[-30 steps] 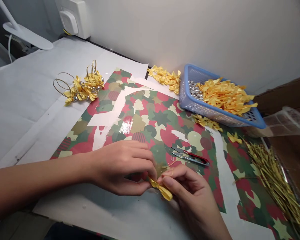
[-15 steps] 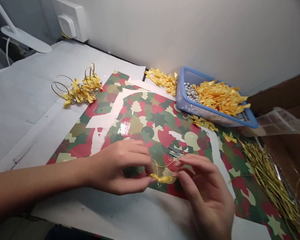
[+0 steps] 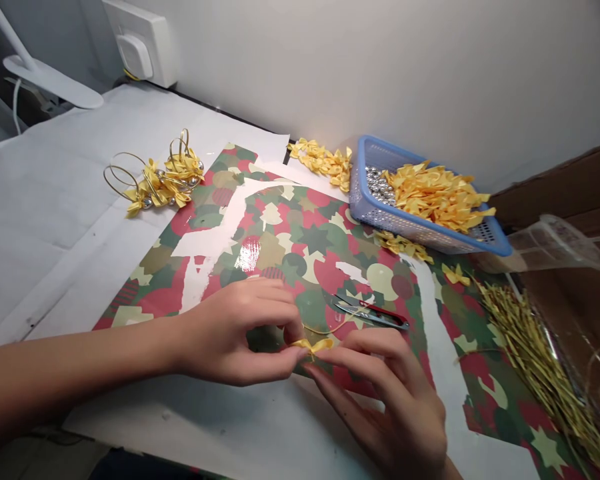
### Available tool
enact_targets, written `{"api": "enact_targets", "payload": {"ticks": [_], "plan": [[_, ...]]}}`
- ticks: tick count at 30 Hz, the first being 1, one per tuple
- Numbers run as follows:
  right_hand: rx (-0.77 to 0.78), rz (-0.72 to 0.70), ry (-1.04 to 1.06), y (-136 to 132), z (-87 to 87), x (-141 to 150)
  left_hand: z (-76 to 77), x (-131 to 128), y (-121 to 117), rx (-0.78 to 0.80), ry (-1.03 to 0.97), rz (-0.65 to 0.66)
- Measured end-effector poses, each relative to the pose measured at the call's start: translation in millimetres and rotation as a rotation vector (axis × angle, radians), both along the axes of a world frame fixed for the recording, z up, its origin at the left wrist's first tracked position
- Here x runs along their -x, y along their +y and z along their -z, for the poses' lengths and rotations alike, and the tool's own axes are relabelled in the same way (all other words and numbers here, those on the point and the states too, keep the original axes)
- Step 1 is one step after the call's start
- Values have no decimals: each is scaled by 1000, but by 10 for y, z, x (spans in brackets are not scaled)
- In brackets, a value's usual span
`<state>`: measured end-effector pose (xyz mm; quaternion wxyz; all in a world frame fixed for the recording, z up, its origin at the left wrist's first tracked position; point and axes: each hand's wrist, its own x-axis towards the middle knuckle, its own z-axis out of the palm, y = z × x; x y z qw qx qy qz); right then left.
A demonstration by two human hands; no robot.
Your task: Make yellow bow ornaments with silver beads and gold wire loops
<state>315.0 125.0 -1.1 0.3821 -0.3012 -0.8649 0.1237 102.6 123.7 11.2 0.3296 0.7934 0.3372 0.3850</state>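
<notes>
My left hand [image 3: 235,330] pinches one end of a small yellow ribbon bow [image 3: 312,345] just above the patterned wrapping paper [image 3: 290,233]. From the right, my right hand [image 3: 390,393] meets it, thumb and fingers closed on the bow's other side. A thin gold cord [image 3: 325,329] curls up from the bow. Small red-handled thread snips [image 3: 370,312] lie on the paper just beyond my fingers.
A blue basket [image 3: 375,212] of yellow bows and silver beads stands at the back right, more bows [image 3: 325,159] loose beside it. Finished bows with gold loops [image 3: 160,180] lie at the left. Gold cord strands [image 3: 535,360] and a clear plastic cup [image 3: 555,243] are at right.
My right hand let go of the bow, opened, then closed back onto it. The bow turned from hanging down to lying level between both hands. The view shifted slightly.
</notes>
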Motion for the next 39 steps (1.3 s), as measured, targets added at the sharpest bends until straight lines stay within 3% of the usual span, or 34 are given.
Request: {"api": "enact_targets", "payload": {"ticks": [12,19,22,27,33,39], "plan": [[2,-26,41,28,-83,-18,-21,-3,4,27,22,2],[79,230,218,129,-22,-150,-28,10,-4,78,13,-20],[113,135,209,120,-52,-131,-33,9,-14,130,0,-45],[36,-19,121,39,-116,-7,-27,-2,-14,140,-9,-54],[108,-43,81,-44,-18,79,-9,-19,-21,72,15,-46],[54,-13,120,-10,93,91,-14,-24,-31,33,52,-62]]}}
